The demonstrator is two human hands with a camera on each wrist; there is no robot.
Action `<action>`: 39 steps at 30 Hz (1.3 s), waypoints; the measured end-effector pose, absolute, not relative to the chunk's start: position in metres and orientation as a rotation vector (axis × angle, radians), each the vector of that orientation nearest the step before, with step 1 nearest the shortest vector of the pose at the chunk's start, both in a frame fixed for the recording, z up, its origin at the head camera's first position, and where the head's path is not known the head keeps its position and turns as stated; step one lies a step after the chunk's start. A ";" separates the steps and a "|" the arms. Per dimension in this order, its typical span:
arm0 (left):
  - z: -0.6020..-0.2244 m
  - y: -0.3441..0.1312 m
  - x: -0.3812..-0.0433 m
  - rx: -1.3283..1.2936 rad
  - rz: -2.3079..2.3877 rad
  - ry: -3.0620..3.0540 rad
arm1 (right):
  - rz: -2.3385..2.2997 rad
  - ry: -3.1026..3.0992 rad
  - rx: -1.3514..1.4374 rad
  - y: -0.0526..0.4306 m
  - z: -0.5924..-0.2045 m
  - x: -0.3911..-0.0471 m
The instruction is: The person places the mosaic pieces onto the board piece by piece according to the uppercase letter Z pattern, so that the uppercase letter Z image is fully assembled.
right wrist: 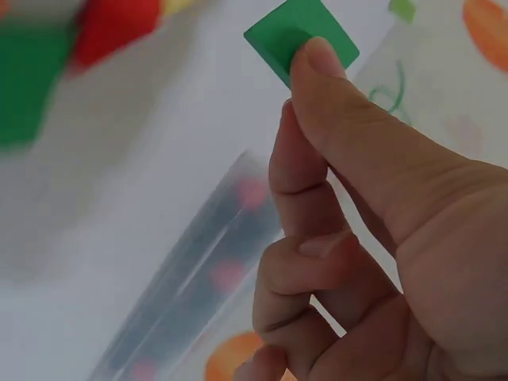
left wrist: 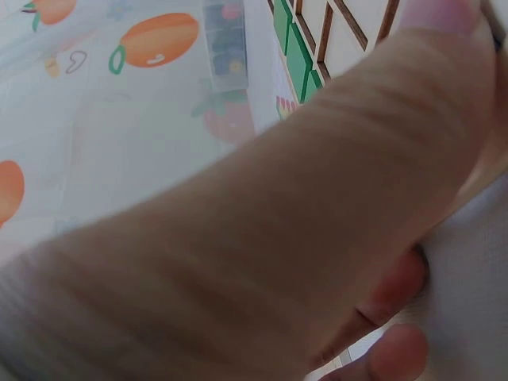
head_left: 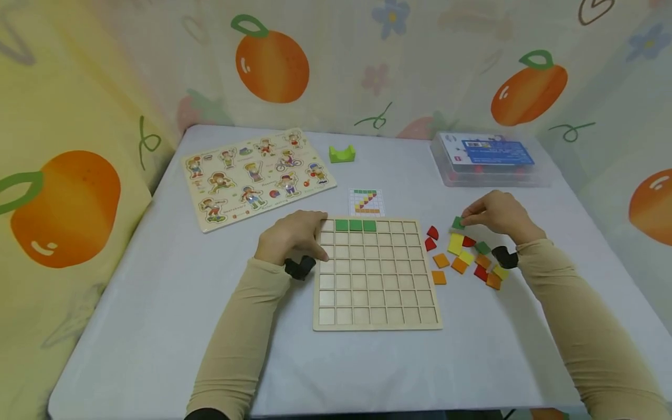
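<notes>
My right hand pinches a green square tile between thumb and fingertips, above the loose tiles at the board's right. In the right wrist view the tile stands out past the thumb tip. At the left edge of the wooden grid board is my left hand, its thumb over the edge and a finger reaching to the top left corner. The top row of the board holds three green tiles side by side; its top left cell is bare. In the left wrist view the thumb covers much of the scene.
Red, yellow, orange and green loose tiles lie right of the board. Behind it is a small pattern card. Farther back are a picture puzzle board, a lime green block and a clear plastic box.
</notes>
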State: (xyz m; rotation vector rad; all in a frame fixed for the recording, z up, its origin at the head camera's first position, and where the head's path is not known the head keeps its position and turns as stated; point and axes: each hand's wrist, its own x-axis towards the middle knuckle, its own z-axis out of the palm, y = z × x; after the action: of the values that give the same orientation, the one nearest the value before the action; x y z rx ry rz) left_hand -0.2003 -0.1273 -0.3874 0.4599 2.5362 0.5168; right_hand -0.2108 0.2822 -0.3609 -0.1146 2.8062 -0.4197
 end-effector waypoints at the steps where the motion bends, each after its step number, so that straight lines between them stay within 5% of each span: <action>1: -0.388 -0.128 -0.200 0.456 0.519 2.536 | -0.424 2.810 -0.158 0.271 -0.362 -0.214; 17: -0.387 -0.128 -0.201 0.468 0.553 2.539 | -0.501 2.787 -0.528 0.156 -0.384 -0.238; 39: -0.388 -0.128 -0.201 0.452 0.559 2.543 | -0.365 2.775 -0.510 0.147 -0.382 -0.236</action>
State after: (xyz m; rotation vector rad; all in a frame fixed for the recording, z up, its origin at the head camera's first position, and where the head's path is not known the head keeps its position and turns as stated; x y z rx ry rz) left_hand -0.2006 -0.1281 -0.3877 0.4520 2.5431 0.5595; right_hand -0.2362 0.1468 -0.3825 -0.5103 2.7755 -0.3652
